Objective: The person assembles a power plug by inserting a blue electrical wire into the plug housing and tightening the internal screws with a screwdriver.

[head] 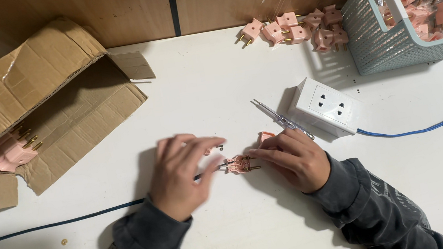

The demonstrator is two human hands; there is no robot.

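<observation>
The pink plug (239, 164) lay on the white table (215, 84), directly btwn the fingertips of both hands. The left hand (182, 174) was positioned just left of it, palm down, fingers extended and loosely spread; fingertips were motion-blurred, so whether they pinched the plug or the cable end could not be determined. The right hand (291, 158) was positioned just right of it, fingers curled downward, w/ index tip touching or nearly touching the plug's right end; a firm grip could not be confirmed. A pink cover piece (265, 135) lay just beyond the right fingers, partly hidden by them.

Plug appearance: small pink plastic body, apparently opened w/ internal parts exposed, two brass pins pointing right toward the right fingertips. A dark cable (43, 226) entered from the left, passing under the left fingers toward the plug body.

Beyond the right knuckles: a tester screwdriver (281, 118), lying diagonally, against a white socket box (327, 106) w/ a blue cable (438, 122). Far beyond both hands: a loose group of pink plugs (301, 29). Far right of the fingers: a teal mesh basket (379, 42) w/ more plugs. Far left of the left fingers: an open cardboard box (43, 104), on its side, also w/ plugs inside.
</observation>
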